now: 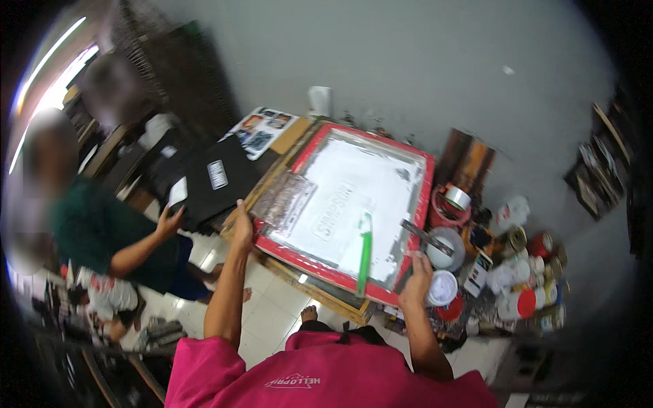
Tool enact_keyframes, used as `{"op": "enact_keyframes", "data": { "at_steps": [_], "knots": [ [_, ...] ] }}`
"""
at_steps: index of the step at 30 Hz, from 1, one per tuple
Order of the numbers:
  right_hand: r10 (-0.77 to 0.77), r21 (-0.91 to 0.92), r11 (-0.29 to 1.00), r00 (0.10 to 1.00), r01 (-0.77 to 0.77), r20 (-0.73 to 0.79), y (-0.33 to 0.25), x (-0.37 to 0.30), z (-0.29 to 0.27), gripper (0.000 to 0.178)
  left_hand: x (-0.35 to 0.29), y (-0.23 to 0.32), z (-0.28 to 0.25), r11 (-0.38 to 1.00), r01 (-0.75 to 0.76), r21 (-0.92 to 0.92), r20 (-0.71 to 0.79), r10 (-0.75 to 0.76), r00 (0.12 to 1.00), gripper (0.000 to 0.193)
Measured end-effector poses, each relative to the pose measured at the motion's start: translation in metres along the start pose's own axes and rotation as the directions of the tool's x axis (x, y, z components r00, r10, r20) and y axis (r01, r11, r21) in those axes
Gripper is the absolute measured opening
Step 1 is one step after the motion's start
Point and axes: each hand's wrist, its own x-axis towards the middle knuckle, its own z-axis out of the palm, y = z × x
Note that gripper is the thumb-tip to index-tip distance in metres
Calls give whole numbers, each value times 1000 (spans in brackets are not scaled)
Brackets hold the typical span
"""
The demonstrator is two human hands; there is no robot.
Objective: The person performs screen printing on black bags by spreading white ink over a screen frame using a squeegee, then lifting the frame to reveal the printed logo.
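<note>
A red-edged screen printing frame (313, 272) lies over a wooden base (340, 310), its pale mesh coated with white ink (340, 170) and showing raised-looking lettering. My left hand (241, 228) is closed at the frame's near left corner, thumb upward. At the near right corner, my right hand (416, 280) grips the edge with fingers bent around it. Between them, a green-handled squeegee (365, 258) rests on the mesh, reaching over the near rim. Brown tape (284, 197) covers part of the frame's left side. The undersides of both hands' grips are hidden.
Right of the frame stand a white tub (445, 248) with a putty knife (425, 234) across it, a white lid (442, 288), and several jars and cans (520, 304). At left, a person (112, 231) holds a phone (178, 192) beside black printed fabric (228, 180).
</note>
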Motion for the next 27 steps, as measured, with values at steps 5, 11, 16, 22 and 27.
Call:
{"op": "enact_keyframes", "data": {
  "at_steps": [5, 11, 16, 22, 27],
  "knots": [
    [133, 274, 948, 985, -159, 110, -24, -26, -27, 21, -128, -7, -47, 968, -9, -251, -41, -1, 999, 89],
    [225, 195, 917, 854, -349, 468, -13, -46, 14, 20, -265, -5, -171, 947, -119, -299, -351, 7, 936, 88],
    [177, 145, 928, 747, -343, 641, -9, -68, 74, 22, -318, -11, -218, 896, -214, -389, -444, 22, 896, 86],
    [193, 153, 891, 662, -427, 724, -4, -85, 113, 20, -338, -21, -254, 858, -273, -435, -491, 28, 871, 74],
    [240, 55, 902, 606, -427, 759, 33, -101, 144, 20, -321, -65, -315, 892, -326, -313, -472, 152, 869, 69]
  ]
}}
